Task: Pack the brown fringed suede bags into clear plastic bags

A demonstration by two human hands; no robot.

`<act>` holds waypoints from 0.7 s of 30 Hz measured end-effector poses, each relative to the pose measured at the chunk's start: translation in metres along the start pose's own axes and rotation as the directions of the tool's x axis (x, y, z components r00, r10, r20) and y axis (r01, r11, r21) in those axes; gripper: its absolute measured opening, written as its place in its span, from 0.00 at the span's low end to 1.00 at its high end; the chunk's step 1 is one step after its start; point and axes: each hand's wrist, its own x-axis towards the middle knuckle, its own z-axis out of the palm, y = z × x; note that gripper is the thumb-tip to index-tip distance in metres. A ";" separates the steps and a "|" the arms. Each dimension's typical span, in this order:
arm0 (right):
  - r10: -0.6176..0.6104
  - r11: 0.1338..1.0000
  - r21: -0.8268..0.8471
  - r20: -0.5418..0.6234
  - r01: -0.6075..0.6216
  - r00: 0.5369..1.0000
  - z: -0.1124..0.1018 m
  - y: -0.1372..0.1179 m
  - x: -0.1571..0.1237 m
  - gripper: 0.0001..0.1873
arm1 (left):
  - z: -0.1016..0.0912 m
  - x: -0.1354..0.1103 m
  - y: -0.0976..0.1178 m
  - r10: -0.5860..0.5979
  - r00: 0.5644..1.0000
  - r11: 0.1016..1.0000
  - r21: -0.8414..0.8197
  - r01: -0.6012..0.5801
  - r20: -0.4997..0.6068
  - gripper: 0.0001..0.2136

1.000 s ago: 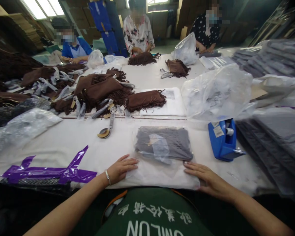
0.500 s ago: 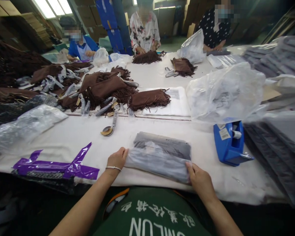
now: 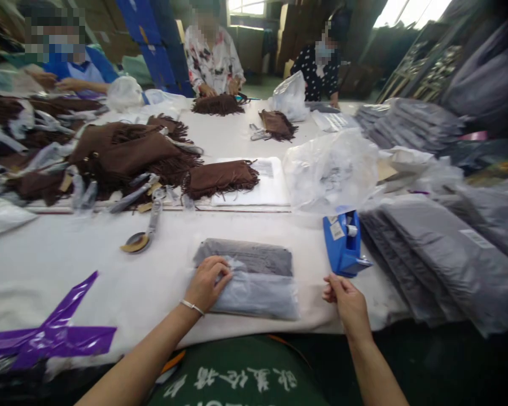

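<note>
A flat dark grey packet (image 3: 249,256) in a clear plastic bag lies on the table in front of me, with the near part of the bag (image 3: 258,296) folded over it. My left hand (image 3: 209,282) rests on the packet's left part, palm down, fingers loosely bent and a little apart. Off the packet to the right, my right hand (image 3: 345,296) is closed, thumb against the fingers. Anything between those fingertips is hidden. Just beyond it stands a blue tape dispenser (image 3: 341,242), its cutting end close to my knuckles.
Grey bagged packets (image 3: 444,254) are stacked at the right. Brown fringed bags (image 3: 118,152) are heaped at the left, and one brown bag (image 3: 224,177) lies on white plastic. Purple tape (image 3: 55,332) marks the near left edge. Several co-workers sit across the table, including a person in a flowered shirt (image 3: 214,56).
My right hand has let go of the bag's right side and moved right, towards the tape dispenser. My left hand has moved from the bag's left corner onto the packet. The view has turned right.
</note>
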 end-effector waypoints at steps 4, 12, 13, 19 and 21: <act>-0.052 0.999 -0.011 -0.376 0.052 0.925 -0.052 0.000 0.035 0.26 | 0.001 0.002 -0.008 0.031 1.000 1.000 0.001 -0.030 -0.007 0.04; -0.198 0.980 -0.106 -0.355 0.171 0.913 -0.053 -0.016 0.057 0.21 | 0.002 0.002 -0.006 0.018 1.000 0.998 0.052 -0.017 -0.007 0.06; -0.217 0.975 -0.132 -0.381 0.179 0.899 -0.052 -0.013 0.049 0.20 | 0.002 0.002 -0.007 0.016 1.000 0.998 0.054 -0.016 -0.008 0.06; -0.231 0.962 -0.237 -0.445 0.135 0.865 -0.060 0.006 0.036 0.17 | 0.003 0.004 -0.008 0.025 1.000 0.998 0.050 -0.024 -0.011 0.06; -0.219 0.967 -0.218 -0.433 0.134 0.874 -0.063 0.002 0.051 0.19 | 0.003 0.004 -0.008 0.026 1.000 0.999 0.045 -0.025 -0.011 0.06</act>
